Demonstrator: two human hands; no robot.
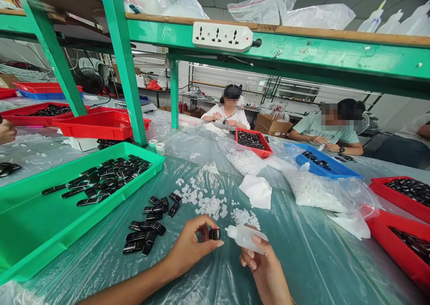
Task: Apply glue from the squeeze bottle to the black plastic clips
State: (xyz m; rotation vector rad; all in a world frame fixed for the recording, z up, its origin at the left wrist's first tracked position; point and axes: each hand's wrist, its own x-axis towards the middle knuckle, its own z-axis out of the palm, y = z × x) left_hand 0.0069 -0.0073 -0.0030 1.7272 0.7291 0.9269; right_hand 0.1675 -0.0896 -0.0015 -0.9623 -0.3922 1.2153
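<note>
My left hand (191, 247) pinches a small black plastic part (215, 234) between thumb and fingers. My right hand (265, 269) grips a small translucent squeeze bottle (245, 237), its nozzle pointing left at the black part. Just beyond my hands lie a pile of small white pieces (204, 202) and a group of black parts (151, 226) on the plastic-covered table. A green tray (30, 229) at the left holds several more black parts (101, 177).
Bags of white pieces (312, 191), a white cloth (257, 191), red trays (97, 126) and a blue tray (327, 166) stand around. Green shelf posts (122, 63) rise at the left. Two people sit working across the table; another hand (6, 131) shows at the far left.
</note>
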